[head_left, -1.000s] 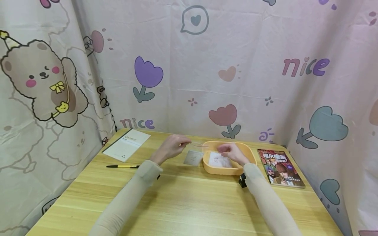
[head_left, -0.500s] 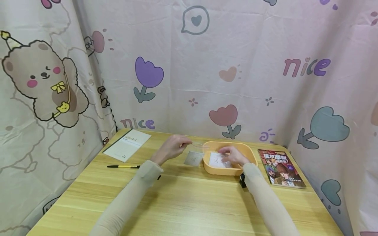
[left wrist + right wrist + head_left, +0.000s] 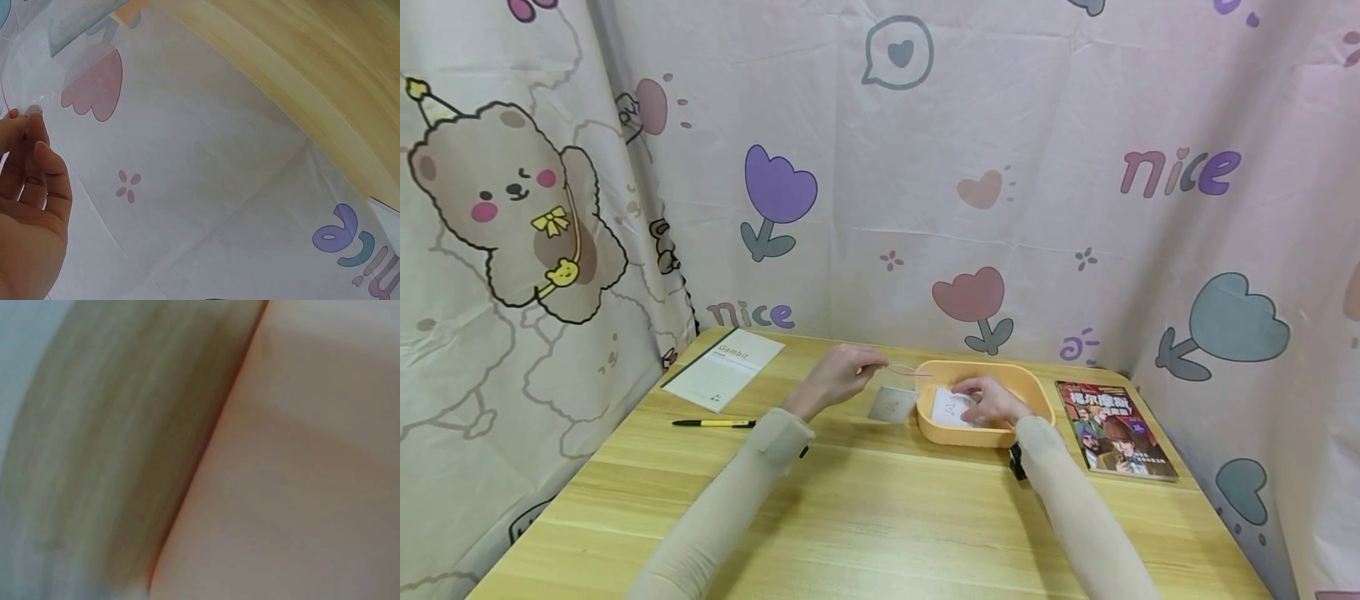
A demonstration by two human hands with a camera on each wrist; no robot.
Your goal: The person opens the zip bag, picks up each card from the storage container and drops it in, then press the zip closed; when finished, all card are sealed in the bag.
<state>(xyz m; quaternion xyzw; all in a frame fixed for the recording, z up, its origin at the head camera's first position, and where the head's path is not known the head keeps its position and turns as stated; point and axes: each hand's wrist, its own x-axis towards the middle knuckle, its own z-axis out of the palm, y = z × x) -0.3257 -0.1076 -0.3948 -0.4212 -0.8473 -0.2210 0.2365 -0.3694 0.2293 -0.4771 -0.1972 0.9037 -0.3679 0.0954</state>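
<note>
My left hand point(image 3: 838, 379) pinches a clear plastic bag point(image 3: 906, 372) with a thin red line along its edge, held up beside the yellow-orange basket point(image 3: 1037, 387). In the left wrist view, the thumb and index fingertips of that hand point(image 3: 34, 206) meet at the see-through film. Inside the basket lies a white printed packet point(image 3: 947, 406). Over its right part is my right hand point(image 3: 996, 400), fingers bent down at it; whether they grip it I cannot tell. A flat grey-white packet point(image 3: 892, 405) lies on the table left of the basket. Blurred skin fills much of the right wrist view.
A white notebook point(image 3: 722, 369) and a yellow-black pen point(image 3: 713, 423) lie at the left of the wooden table point(image 3: 880, 525). Right of the basket is a colourful comic-style book point(image 3: 1116, 429). A printed curtain point(image 3: 850, 208) hangs behind the table.
My right hand has lowered slightly into the basket and moved its fingers onto the white packet there. My left hand still holds the clear bag in nearly the same place.
</note>
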